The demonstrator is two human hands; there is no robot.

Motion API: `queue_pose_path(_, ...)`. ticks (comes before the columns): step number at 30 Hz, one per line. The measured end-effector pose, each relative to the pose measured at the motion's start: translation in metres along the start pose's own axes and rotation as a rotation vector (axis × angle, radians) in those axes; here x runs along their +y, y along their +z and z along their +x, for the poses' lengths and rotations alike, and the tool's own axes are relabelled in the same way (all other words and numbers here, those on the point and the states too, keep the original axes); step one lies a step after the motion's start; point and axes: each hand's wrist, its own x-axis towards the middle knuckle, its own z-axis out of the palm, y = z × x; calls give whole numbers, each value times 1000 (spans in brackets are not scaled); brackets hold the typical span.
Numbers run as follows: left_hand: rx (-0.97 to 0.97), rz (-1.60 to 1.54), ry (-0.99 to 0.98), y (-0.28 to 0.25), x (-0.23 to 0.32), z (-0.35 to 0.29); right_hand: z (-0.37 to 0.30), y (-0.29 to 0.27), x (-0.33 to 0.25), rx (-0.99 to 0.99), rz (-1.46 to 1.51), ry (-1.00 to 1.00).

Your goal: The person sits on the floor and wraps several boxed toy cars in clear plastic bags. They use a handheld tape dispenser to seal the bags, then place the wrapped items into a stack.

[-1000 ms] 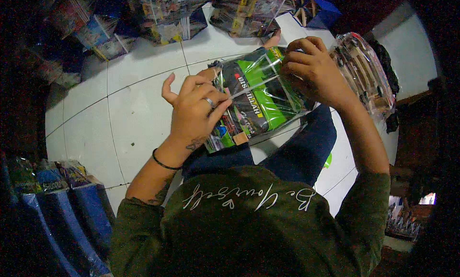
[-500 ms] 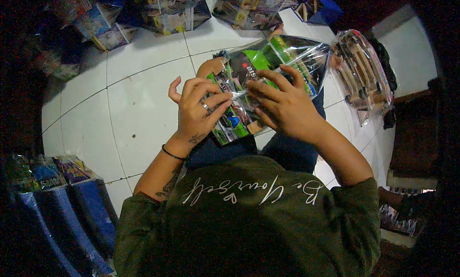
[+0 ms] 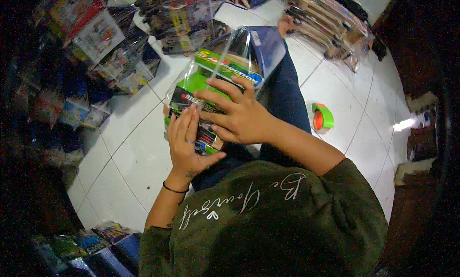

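Observation:
On my lap, against my legs in dark blue trousers, rests a green and black printed pack (image 3: 194, 83) inside a clear plastic bag (image 3: 239, 45). The loose, shiny end of the bag stretches away over my right leg. My left hand (image 3: 184, 140) lies on the near left part of the pack, fingers straight and close together, thumb apart. Across its middle, my right hand (image 3: 239, 112) presses on the plastic with spread fingers. The fingertips of both hands almost meet over the bag. Some of the pack's printed front is hidden beneath them.
A green and orange tape dispenser (image 3: 323, 118) stands on the white tiled floor (image 3: 350, 92) to the right. Plastic-wrapped wooden pieces (image 3: 326, 25) lie at the far right. Wrapped bundles (image 3: 103, 42) are stacked at the far left, with blue wrapped stacks (image 3: 108, 258) at the near left.
My left hand has gone from pinching the plastic to lying flat on the pack. The view has turned, and the tape dispenser shows on the right.

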Motion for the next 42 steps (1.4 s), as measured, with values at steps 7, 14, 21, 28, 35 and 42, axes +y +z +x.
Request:
queue_pose_path(7, -43, 26, -67, 20, 15, -3, -246, -49, 109, -278, -700, 1582)
queue_pose_path(14, 10, 200, -165, 34, 50, -13, -398, -10, 168, -333, -495, 1619)
queue_pose_path(21, 33, 240, -144, 36, 58, -19, -227, -115, 181, 224, -334, 1104)
queue_pose_path(28, 3, 180, -134, 39, 58, -22, 97, -82, 42, -78, 122, 126)
queue_pose_path(35, 79, 182, -126, 43, 53, -22, 188, -56, -35, -803, -189, 318)
queue_pose_path(42, 117, 157, -84, 49, 52, -27, 249, 33, -19, -1527, -548, -412)
